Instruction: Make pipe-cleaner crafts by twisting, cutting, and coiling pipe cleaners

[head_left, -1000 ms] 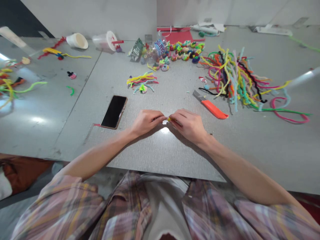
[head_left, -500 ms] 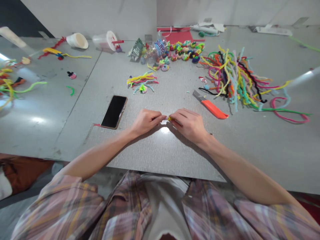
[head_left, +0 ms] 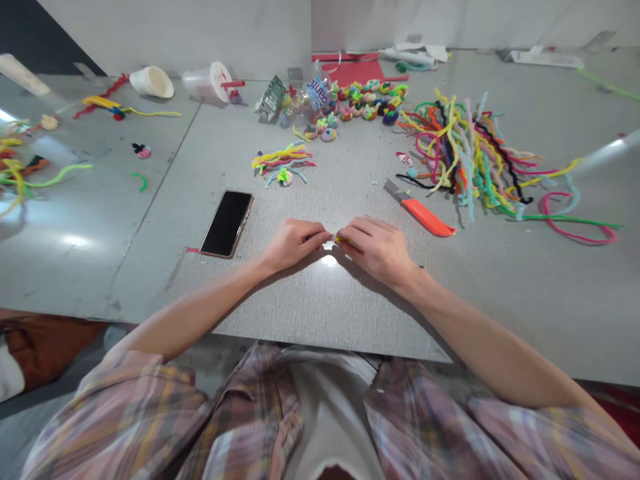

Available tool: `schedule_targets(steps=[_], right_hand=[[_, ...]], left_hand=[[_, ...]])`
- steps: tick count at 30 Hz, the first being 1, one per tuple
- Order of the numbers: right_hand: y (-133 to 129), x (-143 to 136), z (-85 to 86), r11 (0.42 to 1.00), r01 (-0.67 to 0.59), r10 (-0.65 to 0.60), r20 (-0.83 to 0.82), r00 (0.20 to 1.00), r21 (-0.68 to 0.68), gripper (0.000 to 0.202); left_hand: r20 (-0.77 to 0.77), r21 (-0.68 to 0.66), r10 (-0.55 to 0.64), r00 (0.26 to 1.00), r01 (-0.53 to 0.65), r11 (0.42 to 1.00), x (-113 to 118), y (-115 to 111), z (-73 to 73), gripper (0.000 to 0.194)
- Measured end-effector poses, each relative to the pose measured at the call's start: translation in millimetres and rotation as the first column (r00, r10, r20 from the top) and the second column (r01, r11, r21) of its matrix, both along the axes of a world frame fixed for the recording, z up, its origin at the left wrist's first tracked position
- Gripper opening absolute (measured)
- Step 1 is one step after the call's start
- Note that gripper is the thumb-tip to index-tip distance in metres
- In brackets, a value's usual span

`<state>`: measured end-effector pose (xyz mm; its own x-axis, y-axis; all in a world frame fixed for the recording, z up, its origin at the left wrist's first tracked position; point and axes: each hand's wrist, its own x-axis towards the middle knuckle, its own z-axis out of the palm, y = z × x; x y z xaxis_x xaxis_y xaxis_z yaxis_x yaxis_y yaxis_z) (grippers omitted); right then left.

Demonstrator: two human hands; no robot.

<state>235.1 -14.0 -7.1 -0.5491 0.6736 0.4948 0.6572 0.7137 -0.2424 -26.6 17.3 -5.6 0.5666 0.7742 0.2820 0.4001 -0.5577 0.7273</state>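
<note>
Over the grey table, my left hand [head_left: 295,243] and my right hand [head_left: 376,245] meet nearly fingertip to fingertip. Between them shows a small yellow fuzzy piece [head_left: 339,239], pinched in my right fingers and mostly covered by them. My left thumb and index finger are pressed together at its pale end; what exactly they grip is too small to make out. Left of my hands lies a black phone [head_left: 227,224]. To the right rests an orange-handled utility knife [head_left: 425,215] with its blade pointing away to the upper left.
A big heap of coloured pipe cleaners [head_left: 470,160] lies at the right, a smaller bundle [head_left: 283,159] ahead. Behind are a plastic bottle [head_left: 313,100], a green packet [head_left: 271,99] and several fuzzy figures [head_left: 370,100]. A paper cup [head_left: 153,81] and a clear cup [head_left: 205,83] lie back left.
My hands stay in almost the same place, with slightly less of the yellow piece showing between the fingertips. The whole view has shifted a little; objects on the table have not moved.
</note>
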Motion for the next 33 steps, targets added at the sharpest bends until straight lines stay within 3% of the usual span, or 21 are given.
schedule_targets(steps=[11, 19, 27, 33], right_hand=[[1.1, -0.4, -0.9, 1.0, -0.011, 0.011, -0.004, 1.0, -0.006, 0.033], [0.5, 0.3, 2.1, 0.993, -0.013, 0.01, -0.022, 1.0, -0.117, 0.036], [0.5, -0.3, 1.9, 0.992, -0.002, -0.004, -0.043, 0.999, -0.126, 0.032], [8.6, 6.2, -1.4, 0.978, 0.033, -0.064, -0.144, 0.988, -0.204, 0.026]], left_hand=[[-0.021, 0.06, -0.003, 1.0, 0.004, 0.998, -0.8, 1.7, -4.3, 0.04], [-0.031, 0.074, 0.001, 1.0, 0.001, 0.997, -0.9, 0.8, -3.8, 0.046], [-0.002, 0.076, 0.002, 1.0, -0.002, 0.997, -0.1, -0.4, -1.7, 0.038], [0.051, 0.024, 0.122, 0.991, -0.124, 0.992, 0.7, 1.6, 0.0, 0.034]])
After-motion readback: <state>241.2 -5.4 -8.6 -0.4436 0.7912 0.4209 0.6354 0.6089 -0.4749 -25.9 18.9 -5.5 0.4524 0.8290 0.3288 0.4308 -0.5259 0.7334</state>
